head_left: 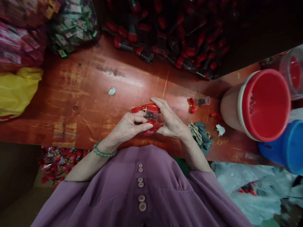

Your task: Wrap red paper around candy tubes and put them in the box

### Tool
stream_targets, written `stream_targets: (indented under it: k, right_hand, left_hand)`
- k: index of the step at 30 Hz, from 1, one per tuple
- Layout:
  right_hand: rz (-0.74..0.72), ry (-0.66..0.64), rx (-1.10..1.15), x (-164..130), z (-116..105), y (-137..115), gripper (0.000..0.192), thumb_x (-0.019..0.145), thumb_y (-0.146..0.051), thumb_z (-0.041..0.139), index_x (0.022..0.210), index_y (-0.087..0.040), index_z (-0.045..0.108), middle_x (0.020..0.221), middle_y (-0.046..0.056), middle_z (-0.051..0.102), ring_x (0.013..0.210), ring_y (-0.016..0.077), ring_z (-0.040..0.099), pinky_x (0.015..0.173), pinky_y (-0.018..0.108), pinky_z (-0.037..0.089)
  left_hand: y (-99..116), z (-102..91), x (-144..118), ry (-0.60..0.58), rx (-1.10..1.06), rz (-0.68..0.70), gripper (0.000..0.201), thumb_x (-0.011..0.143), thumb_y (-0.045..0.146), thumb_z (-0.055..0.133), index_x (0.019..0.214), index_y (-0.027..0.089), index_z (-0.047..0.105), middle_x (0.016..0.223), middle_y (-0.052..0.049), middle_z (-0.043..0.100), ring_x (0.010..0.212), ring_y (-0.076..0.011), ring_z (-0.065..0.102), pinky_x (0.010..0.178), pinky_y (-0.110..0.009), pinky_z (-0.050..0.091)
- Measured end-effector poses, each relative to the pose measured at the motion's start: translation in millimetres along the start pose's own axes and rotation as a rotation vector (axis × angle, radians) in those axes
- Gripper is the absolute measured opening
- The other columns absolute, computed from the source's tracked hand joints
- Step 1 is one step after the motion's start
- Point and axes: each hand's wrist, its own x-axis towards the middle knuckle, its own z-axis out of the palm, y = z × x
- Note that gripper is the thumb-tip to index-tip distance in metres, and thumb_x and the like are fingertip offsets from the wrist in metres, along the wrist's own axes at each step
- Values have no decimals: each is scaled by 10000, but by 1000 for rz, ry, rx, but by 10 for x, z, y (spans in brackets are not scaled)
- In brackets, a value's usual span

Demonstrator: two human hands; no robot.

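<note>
Over the front middle of the table, my left hand pinches a red printed wrapper between thumb and fingers. Inside or against this wrapper is a small clear container with a red cap and dark round pieces in it. My right hand curves around the container from the right, fingers at the cap and thumb low by the wrapper. Exactly how far the wrapper surrounds the container I cannot tell. To the right lies another clear tube beside red plastic parts.
A dark box holds many red-capped tubes at the back. Right of my hands are crumpled cloths, a red-topped bucket and a blue bucket. Bags of packets and a yellow bag sit on the left.
</note>
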Motion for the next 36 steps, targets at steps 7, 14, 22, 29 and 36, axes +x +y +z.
stream_targets:
  k: [7, 14, 22, 29, 36]
  right_hand:
    - [-28, 170, -218, -56, 101, -14, 693, 859, -451, 607, 1437, -177, 340, 1267, 187, 556, 1144, 337, 548, 913, 554, 508]
    - [-67, 318, -195, -79, 118, 44, 605, 880, -465, 619, 1366, -180, 397, 1200, 152, 608, 1087, 288, 581, 878, 476, 509]
    - [-112, 367, -239, -100, 98, -36, 571, 902, -478, 596, 1354, -176, 420, 1156, 128, 632, 1039, 276, 602, 930, 482, 444]
    - [-40, 313, -207, -158, 159, -33, 606, 892, -529, 592, 1370, -198, 422, 1165, 124, 640, 1065, 296, 595, 1002, 525, 399]
    - [-27, 295, -168, -173, 178, -26, 648, 856, -494, 647, 1380, -192, 414, 1205, 136, 632, 1091, 299, 584, 943, 493, 440]
  left_hand:
    - [51, 77, -4, 49, 155, -37, 139, 806, 305, 727, 761, 206, 813, 803, -37, 763, 818, -188, 685, 819, -313, 533]
    - [91, 69, -84, -6, 216, -5, 106, 811, 280, 739, 869, 251, 823, 1084, -65, 781, 1064, -242, 710, 992, -375, 530]
    - [98, 125, -127, -33, 315, 69, 108, 844, 264, 711, 862, 242, 815, 933, -43, 799, 895, -207, 731, 932, -380, 563]
    - [114, 174, -134, -52, 282, 146, 112, 856, 211, 694, 854, 219, 805, 883, -39, 778, 890, -179, 725, 887, -313, 572]
    - [106, 130, -139, -138, 270, 176, 122, 870, 215, 688, 818, 185, 794, 1009, -74, 757, 928, -177, 707, 874, -305, 554]
